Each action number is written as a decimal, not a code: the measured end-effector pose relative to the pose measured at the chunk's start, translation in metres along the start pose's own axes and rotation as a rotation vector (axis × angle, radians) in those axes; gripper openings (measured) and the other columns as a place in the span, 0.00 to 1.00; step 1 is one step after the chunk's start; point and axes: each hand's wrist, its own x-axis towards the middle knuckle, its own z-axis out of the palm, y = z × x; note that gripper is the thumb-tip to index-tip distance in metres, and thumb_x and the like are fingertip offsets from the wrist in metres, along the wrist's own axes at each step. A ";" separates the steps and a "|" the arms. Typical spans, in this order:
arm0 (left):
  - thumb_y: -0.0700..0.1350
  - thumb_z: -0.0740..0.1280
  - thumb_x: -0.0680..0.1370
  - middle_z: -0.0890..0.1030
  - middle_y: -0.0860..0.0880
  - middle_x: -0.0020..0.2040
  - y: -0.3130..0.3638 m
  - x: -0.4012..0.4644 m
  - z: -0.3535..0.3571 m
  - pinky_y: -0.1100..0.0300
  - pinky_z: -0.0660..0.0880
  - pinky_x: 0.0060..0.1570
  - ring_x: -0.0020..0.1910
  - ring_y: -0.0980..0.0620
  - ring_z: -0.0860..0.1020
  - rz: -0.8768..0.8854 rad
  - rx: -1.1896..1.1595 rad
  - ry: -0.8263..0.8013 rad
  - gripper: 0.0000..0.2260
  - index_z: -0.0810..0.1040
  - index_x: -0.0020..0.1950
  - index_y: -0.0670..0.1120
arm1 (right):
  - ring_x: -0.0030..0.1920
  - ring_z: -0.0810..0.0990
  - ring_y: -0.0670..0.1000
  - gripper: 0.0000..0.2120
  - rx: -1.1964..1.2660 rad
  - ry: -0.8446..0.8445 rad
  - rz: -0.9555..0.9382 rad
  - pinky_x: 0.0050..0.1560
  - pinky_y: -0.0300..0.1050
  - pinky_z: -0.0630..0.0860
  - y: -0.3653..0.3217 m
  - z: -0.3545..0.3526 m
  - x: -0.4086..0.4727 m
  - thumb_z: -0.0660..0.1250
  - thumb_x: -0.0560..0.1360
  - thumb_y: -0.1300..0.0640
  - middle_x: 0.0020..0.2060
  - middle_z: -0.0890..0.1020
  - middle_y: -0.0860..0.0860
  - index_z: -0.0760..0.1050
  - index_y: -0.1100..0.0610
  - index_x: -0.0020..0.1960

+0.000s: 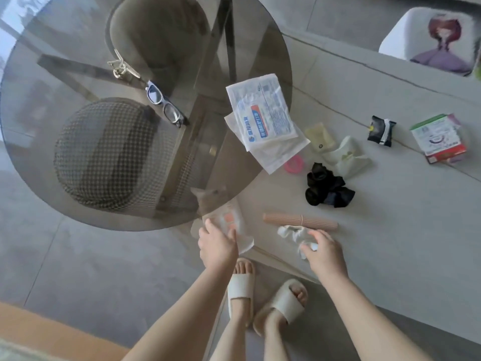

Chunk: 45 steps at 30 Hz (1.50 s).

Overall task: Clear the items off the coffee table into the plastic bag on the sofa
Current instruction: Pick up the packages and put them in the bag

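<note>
My left hand (pixel 217 246) grips a clear packet with an orange label (pixel 230 221) at the near edge of the grey coffee table (pixel 390 230). My right hand (pixel 324 252) curls round a crumpled white wrapper (pixel 294 234), just in front of a pink ribbed roll (pixel 299 221). Farther back on the table lie white mask packets (pixel 263 113), a black scrunchie (pixel 328 188), a pink ring (pixel 294 164), pale sachets (pixel 338 149), a black packet (pixel 381 131) and a green-and-red box (pixel 440 139). The plastic bag and the sofa are out of view.
A round smoked-glass table (pixel 65 61) overlaps the grey table on the left, carrying glasses (pixel 164 105) and a key clip (pixel 121 66); a checked hat (pixel 104 152) shows through it. A white stool (pixel 429 37) stands at the far right. My slippered feet (pixel 263 293) are below.
</note>
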 end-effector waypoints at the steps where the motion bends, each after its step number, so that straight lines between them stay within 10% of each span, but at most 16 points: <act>1: 0.53 0.63 0.78 0.64 0.41 0.71 0.001 0.003 0.004 0.47 0.64 0.66 0.69 0.41 0.64 -0.002 -0.018 0.018 0.32 0.53 0.76 0.43 | 0.65 0.68 0.56 0.19 -0.033 0.003 -0.006 0.63 0.46 0.66 0.002 0.005 0.005 0.66 0.74 0.58 0.65 0.74 0.53 0.74 0.56 0.64; 12: 0.63 0.73 0.66 0.71 0.40 0.66 0.006 0.014 0.024 0.46 0.66 0.65 0.67 0.39 0.66 -0.219 -0.121 -0.009 0.39 0.64 0.66 0.41 | 0.60 0.75 0.54 0.19 -0.390 0.076 0.016 0.55 0.48 0.67 0.013 0.027 0.021 0.64 0.76 0.52 0.59 0.77 0.50 0.66 0.50 0.65; 18: 0.53 0.78 0.65 0.68 0.39 0.65 0.019 -0.006 0.028 0.51 0.74 0.47 0.62 0.38 0.72 -0.350 -0.464 -0.110 0.39 0.63 0.68 0.40 | 0.48 0.77 0.59 0.07 -0.222 0.255 -0.246 0.45 0.47 0.67 0.022 -0.009 0.024 0.73 0.66 0.55 0.43 0.81 0.53 0.79 0.55 0.43; 24: 0.47 0.78 0.65 0.74 0.43 0.52 0.016 -0.021 0.047 0.46 0.76 0.56 0.50 0.42 0.77 -0.315 -0.540 -0.206 0.33 0.62 0.61 0.42 | 0.68 0.68 0.54 0.11 -0.205 0.066 -0.395 0.63 0.46 0.66 0.017 -0.021 0.062 0.68 0.72 0.59 0.67 0.72 0.52 0.77 0.59 0.54; 29: 0.47 0.78 0.66 0.76 0.46 0.51 0.016 -0.028 0.063 0.46 0.77 0.55 0.50 0.44 0.78 -0.221 -0.486 -0.244 0.30 0.62 0.57 0.46 | 0.52 0.79 0.57 0.17 -0.455 0.157 -0.337 0.50 0.49 0.72 0.015 -0.005 0.072 0.75 0.65 0.59 0.54 0.79 0.52 0.75 0.55 0.52; 33: 0.44 0.75 0.66 0.76 0.45 0.48 0.025 -0.037 0.065 0.44 0.77 0.54 0.49 0.42 0.78 -0.229 -0.442 -0.241 0.27 0.61 0.56 0.46 | 0.61 0.72 0.56 0.17 -0.511 0.080 -0.354 0.57 0.50 0.66 0.035 -0.005 0.064 0.65 0.74 0.58 0.72 0.61 0.55 0.69 0.55 0.62; 38: 0.43 0.70 0.65 0.76 0.45 0.45 0.050 -0.067 0.061 0.49 0.79 0.48 0.45 0.43 0.78 -0.168 -0.333 -0.243 0.24 0.63 0.56 0.43 | 0.64 0.69 0.56 0.19 -0.359 0.027 -0.276 0.58 0.50 0.67 0.060 -0.038 0.045 0.67 0.70 0.50 0.69 0.66 0.55 0.71 0.57 0.58; 45: 0.45 0.71 0.69 0.77 0.47 0.46 0.095 -0.142 0.057 0.54 0.78 0.43 0.43 0.48 0.79 0.043 -0.265 -0.366 0.20 0.65 0.55 0.45 | 0.38 0.77 0.51 0.16 0.507 -0.106 0.121 0.32 0.40 0.70 0.097 -0.129 -0.012 0.64 0.73 0.52 0.42 0.77 0.49 0.67 0.52 0.59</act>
